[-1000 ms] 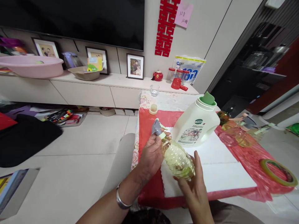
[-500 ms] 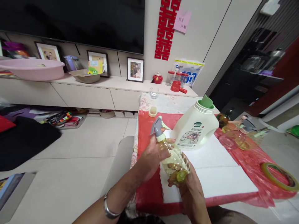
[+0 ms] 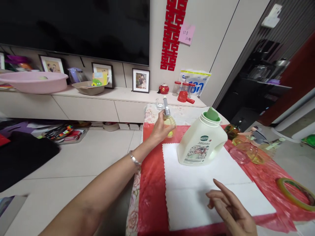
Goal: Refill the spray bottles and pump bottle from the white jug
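One grip — your left hand clasps the translucent yellow spray bottle, far left over the red plastic sheet; pushed farther, it might knock the clear glass cup. Your right hand hangs open, empty.

Left hand, bracelet at wrist, grips a spray bottle near the table's far left corner; bottle roughly upright, yellowish, grey trigger head up. Whether its base rests on the red cover is unclear. Glass cup just behind it. Right hand over the white sheet, index finger extended, others loosely curled. Pale jug upright on the sheet between the hands, green piece in its mouth. To the right, clustered bottles and a tape roll on the red cover. Beyond, a long cabinet: pink basin, framed photos, red pot. Dark TV above.
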`<state>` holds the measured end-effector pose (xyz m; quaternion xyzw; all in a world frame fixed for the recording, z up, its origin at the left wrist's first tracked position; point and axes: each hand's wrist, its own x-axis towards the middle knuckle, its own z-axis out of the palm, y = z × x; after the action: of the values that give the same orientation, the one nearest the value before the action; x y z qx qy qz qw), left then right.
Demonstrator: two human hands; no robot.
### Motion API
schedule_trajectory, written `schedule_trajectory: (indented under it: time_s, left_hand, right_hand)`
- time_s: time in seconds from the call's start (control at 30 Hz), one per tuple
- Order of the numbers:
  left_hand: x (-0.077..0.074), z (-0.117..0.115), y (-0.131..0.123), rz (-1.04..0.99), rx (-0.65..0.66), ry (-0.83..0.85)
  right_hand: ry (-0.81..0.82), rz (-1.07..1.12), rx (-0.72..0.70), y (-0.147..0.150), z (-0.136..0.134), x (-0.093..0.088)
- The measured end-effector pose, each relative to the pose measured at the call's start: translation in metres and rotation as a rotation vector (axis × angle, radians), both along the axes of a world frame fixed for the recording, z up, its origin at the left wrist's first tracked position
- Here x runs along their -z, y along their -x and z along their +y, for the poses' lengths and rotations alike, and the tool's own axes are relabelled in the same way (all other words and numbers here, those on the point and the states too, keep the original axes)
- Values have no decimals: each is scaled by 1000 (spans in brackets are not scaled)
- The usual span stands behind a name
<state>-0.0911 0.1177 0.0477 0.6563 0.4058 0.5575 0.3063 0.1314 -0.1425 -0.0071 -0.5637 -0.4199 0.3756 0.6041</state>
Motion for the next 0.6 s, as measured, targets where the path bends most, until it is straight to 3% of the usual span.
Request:
schedule_trajectory:
  time_s: [0.17, 0.4, 0.5, 0.6]
  left_hand:
    - [26, 52, -36, 206, -109, -15]
    - [52, 84, -56, 205, -127, 16]
    - [55, 90, -58, 215, -103, 11]
    - [57, 91, -57, 216, -65, -5]
  right_hand:
    - [32, -135, 228, -68, 8, 8]
    - [16, -241, 661, -150, 50, 10]
    - [48, -339, 710, -177, 74, 11]
    - [97, -424, 673, -195, 102, 13]
